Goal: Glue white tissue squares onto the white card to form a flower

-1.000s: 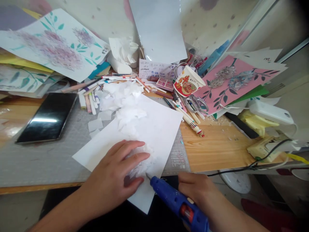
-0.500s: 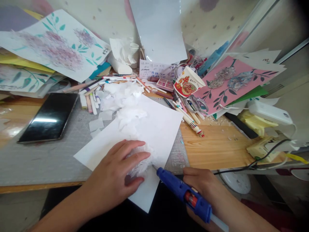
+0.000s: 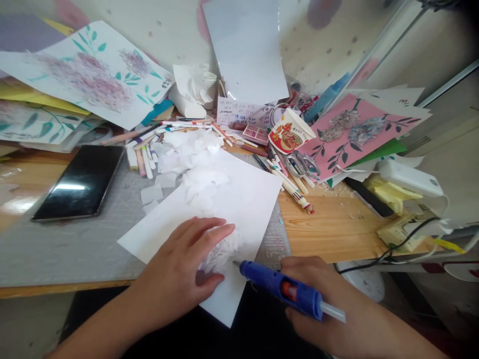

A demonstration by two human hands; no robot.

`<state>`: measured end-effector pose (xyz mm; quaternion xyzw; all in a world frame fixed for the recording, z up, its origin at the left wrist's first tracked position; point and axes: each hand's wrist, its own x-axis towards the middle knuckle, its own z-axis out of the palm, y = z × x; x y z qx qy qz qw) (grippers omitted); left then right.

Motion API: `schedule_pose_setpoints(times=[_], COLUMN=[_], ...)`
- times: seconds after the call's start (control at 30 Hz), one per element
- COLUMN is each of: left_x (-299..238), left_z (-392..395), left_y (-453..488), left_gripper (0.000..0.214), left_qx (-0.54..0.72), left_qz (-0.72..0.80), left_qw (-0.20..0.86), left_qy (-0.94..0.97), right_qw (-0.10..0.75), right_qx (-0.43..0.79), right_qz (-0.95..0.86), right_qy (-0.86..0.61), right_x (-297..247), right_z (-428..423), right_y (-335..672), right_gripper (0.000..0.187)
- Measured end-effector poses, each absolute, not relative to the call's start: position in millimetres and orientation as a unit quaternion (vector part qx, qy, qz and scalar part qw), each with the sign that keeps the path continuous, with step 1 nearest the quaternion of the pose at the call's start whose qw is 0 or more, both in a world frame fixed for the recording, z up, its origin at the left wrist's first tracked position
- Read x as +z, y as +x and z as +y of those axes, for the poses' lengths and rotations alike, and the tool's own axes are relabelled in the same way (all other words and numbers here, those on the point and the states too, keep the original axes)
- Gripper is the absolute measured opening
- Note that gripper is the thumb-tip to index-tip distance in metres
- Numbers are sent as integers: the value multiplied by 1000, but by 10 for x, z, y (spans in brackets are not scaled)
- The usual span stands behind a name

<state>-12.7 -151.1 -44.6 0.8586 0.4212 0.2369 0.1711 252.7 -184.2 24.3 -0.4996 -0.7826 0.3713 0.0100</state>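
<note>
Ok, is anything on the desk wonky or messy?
Yes! The noodle cup tilts to one side by the pens instead of standing straight. Also, a corner of the white sheet pokes past the front edge of the desk, not lying fully on it.

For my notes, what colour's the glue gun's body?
The glue gun's body is blue, in head view.

Matt paper (image 3: pixel 250 189), plastic glue gun (image 3: pixel 265 280)
</note>
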Motion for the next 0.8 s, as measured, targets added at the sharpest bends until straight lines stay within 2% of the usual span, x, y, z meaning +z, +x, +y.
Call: schedule_pose_setpoints(times=[0.43, 0.67, 0.73, 0.8], left_x=[-456, -461, -455, -462], left_z=[-1513, -1508, -1513, -1522], left_y=[-122, -119, -132, -160], left_gripper=[69, 71, 69, 67], left_qx=[246, 235, 238, 248], left_qz=[418, 422, 424, 427], left_qw=[173, 171, 170, 168], left_qy=[857, 859, 857, 853], right_qw=[-30, -53, -28, 45], right_qx=[345, 413, 417, 433], right_qz=[-783, -755, -752, -725], right_qy=[-516, -506, -509, -534], right_x=[305, 523, 535, 465], right_z=[-1797, -1580, -1585, -1629], right_y=[2510, 2457, 2537, 2732], right_gripper=[16, 22, 20, 13])
